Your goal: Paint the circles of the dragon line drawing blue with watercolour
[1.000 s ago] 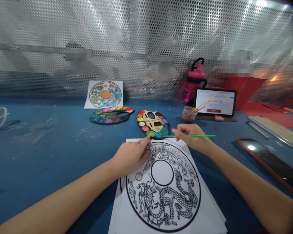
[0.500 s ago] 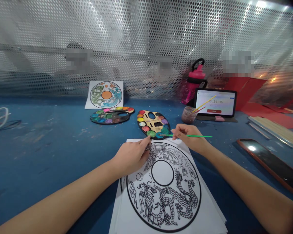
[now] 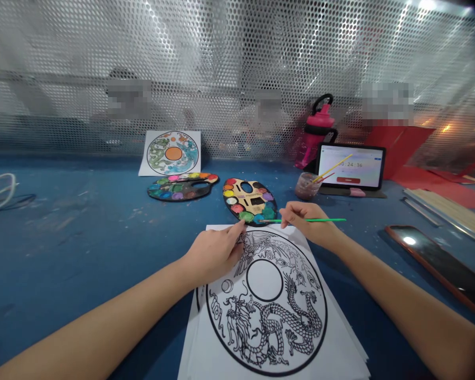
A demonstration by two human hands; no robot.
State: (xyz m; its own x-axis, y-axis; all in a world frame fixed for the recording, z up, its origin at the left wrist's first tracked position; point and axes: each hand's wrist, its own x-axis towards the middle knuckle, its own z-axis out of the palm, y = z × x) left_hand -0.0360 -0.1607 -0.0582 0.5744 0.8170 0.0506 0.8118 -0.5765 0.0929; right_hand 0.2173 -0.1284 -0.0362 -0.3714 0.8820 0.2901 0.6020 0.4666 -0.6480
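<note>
My right hand (image 3: 306, 219) pinches a thin green paintbrush (image 3: 332, 219), held almost level, with its tip in the blue paint (image 3: 258, 218) of the near palette (image 3: 243, 199). That palette is oval with a thumb hole and dabs of many colours around its rim. My left hand (image 3: 214, 250) lies on the upper left of a stack of paper, index finger stretched out to the palette's near edge, other fingers partly curled and hidden. The top sheet (image 3: 332, 353) carries an uncoloured line drawing of a dragon and a bird inside a ring.
Behind are a second palette (image 3: 188, 196), a coloured picture (image 3: 142, 168) leaning on the perforated screen, and a water jar (image 3: 305, 189) with two brushes. A pink bottle (image 3: 312, 142), tablet (image 3: 350, 171), phone (image 3: 439, 266) and bundled sticks (image 3: 451, 211) stand or lie right; a white cable (image 3: 11, 190) left.
The brush tip stays at the blue paint, with only a very small shift of the right hand. My left hand keeps its place. The whole view has moved slightly.
</note>
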